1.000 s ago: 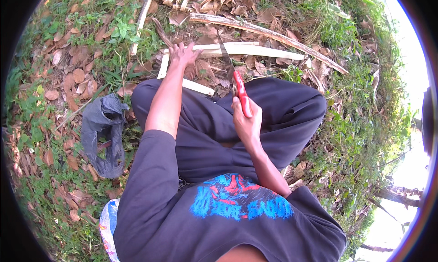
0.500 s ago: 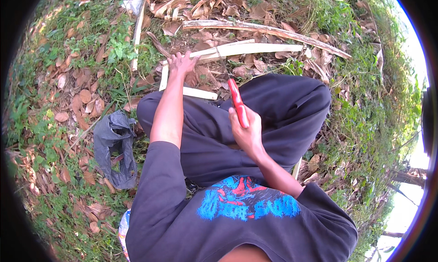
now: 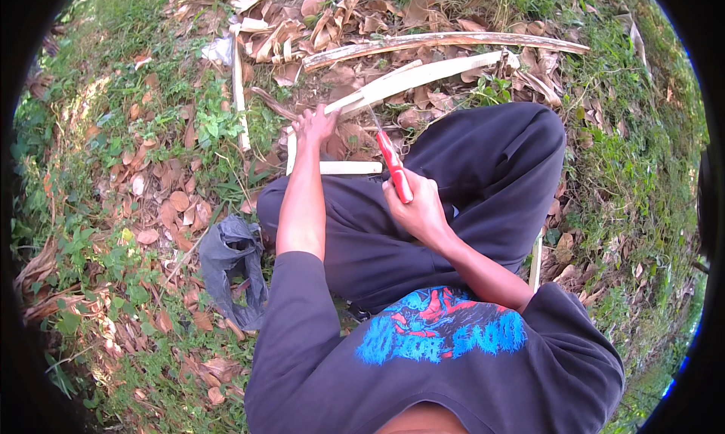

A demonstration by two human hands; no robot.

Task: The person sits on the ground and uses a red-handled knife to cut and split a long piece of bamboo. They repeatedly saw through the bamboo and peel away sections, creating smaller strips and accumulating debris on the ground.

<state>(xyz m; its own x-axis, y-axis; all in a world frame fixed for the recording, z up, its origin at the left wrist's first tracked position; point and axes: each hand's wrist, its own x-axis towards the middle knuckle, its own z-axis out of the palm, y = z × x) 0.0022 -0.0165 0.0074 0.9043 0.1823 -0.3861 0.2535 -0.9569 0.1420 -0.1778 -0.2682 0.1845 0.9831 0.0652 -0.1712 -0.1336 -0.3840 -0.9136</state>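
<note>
Red and glossy, the handle (image 3: 394, 166) is sitting in the person's right hand (image 3: 419, 210), the fingers closing around its near end. Slim and grey, the blade (image 3: 374, 120) is pointing from it toward the far side, slightly left, and its far end is meeting a pale strip (image 3: 449, 73). From where I am standing, I cannot tell whether it is biting into the wood or only resting there.

That strip is lying beyond the crossed legs, running from the left hand toward the far right. The left hand (image 3: 313, 126) is spreading its fingers over the strip's left end; whether they are gripping or only pressing, I cannot tell.

Nearer, a short strip (image 3: 351, 167) is lying just beyond the dark trousers (image 3: 498, 147), to the right of the left forearm. Farther off, a rough pole (image 3: 445, 41) is stretching left to right over brown leaves (image 3: 355, 15). Toward the far left, a narrow strip (image 3: 240, 94) is lying by a whitish plastic scrap (image 3: 219, 50).

On the near left, a black bag (image 3: 219, 279) is slumping open on the grass, beside the left knee and upper arm. The person is wearing a dark shirt (image 3: 453, 389) with a blue and red print.
</note>
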